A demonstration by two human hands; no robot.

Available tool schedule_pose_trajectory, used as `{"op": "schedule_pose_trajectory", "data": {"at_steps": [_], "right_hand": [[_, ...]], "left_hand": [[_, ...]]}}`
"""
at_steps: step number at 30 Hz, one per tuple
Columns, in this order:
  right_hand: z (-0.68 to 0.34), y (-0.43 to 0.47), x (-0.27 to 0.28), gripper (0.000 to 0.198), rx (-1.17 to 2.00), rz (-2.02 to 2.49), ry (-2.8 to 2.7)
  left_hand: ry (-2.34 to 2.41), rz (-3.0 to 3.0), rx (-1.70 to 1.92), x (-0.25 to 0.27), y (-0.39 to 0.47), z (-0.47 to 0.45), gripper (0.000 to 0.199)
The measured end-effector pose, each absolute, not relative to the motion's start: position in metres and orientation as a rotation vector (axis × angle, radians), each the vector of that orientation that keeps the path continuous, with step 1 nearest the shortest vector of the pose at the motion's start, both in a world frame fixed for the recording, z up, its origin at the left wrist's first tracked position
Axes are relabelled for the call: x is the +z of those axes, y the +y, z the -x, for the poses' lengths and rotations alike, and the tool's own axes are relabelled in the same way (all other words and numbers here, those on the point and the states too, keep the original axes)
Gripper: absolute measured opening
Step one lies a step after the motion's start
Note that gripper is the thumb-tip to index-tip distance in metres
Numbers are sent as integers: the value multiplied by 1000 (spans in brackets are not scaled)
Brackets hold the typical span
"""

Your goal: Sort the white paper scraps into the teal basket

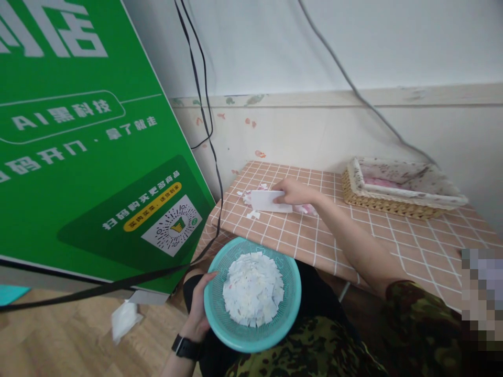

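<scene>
My left hand (201, 301) grips the left rim of a round teal plastic basket (294, 298), thumb over the edge, above my lap. Inside the basket lies a heap of small white paper pieces (253, 288). Over the table, my right hand (294, 191) is closed on the right part of a flat white rectangular card (264, 200). Around the card, on the checked tablecloth, lie pink and white paper scraps (254, 214). Part of these scraps is hidden behind the card and my hand.
A woven basket with a floral lining (396, 201) stands at the table's right. To the left rises a green printed cabinet (98, 157). Black cables (215, 157) hang past the table's left corner. A white plastic bag (124, 319) lies on the wooden floor.
</scene>
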State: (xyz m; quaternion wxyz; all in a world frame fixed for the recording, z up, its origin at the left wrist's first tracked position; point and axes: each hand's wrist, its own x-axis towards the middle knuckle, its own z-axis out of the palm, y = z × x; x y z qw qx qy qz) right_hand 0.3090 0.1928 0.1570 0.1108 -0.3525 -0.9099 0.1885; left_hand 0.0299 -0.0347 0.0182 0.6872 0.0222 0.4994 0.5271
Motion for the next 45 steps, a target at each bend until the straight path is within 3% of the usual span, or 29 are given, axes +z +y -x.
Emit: {"op": "schedule_pose_trajectory", "data": {"at_steps": [26, 45], "right_hand": [[-322, 195, 165, 16, 705, 1007, -2723], [-314, 200, 152, 15, 576, 1057, -2649]], "left_hand": [[1061, -29, 1141, 16, -35, -31, 15], [1099, -35, 1121, 12, -37, -34, 11]]}}
